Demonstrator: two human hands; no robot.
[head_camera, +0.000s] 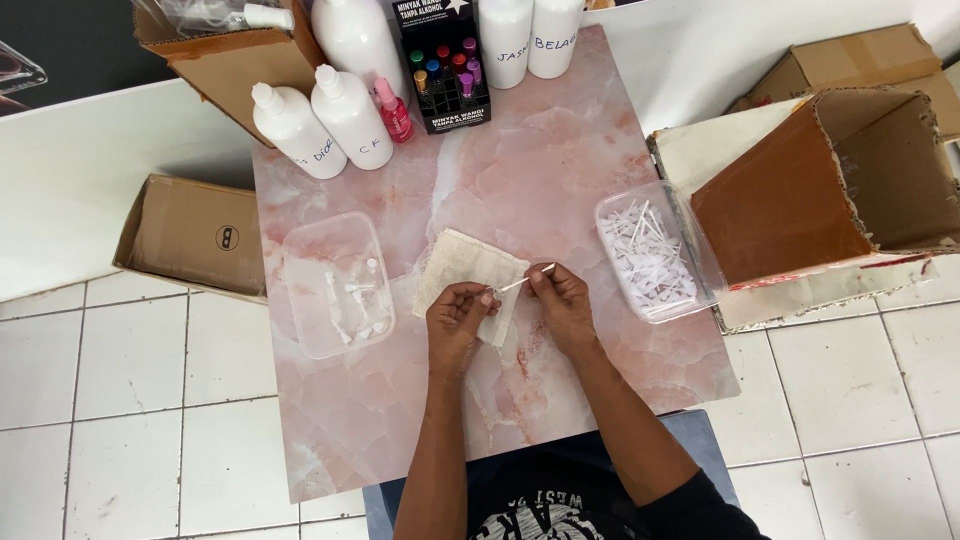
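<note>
Over a folded beige cloth (462, 264) on the pink marble tabletop (520, 170), my left hand (456, 318) and my right hand (560, 298) pinch the two ends of a thin white tube (517, 283). The tube slants up to the right, its tip poking past my right fingers. A clear plastic tray (700, 262) to the right of my right hand is full of several similar white tubes. Left of the cloth, another clear tray (318, 340) holds a few white parts.
White spray bottles (322, 120), a small pink bottle (394, 112) and a black box of coloured vials (444, 70) stand at the table's far edge. Open cardboard boxes sit to the right (790, 200), left (190, 235) and at the back left (225, 45). White tiled floor surrounds the table.
</note>
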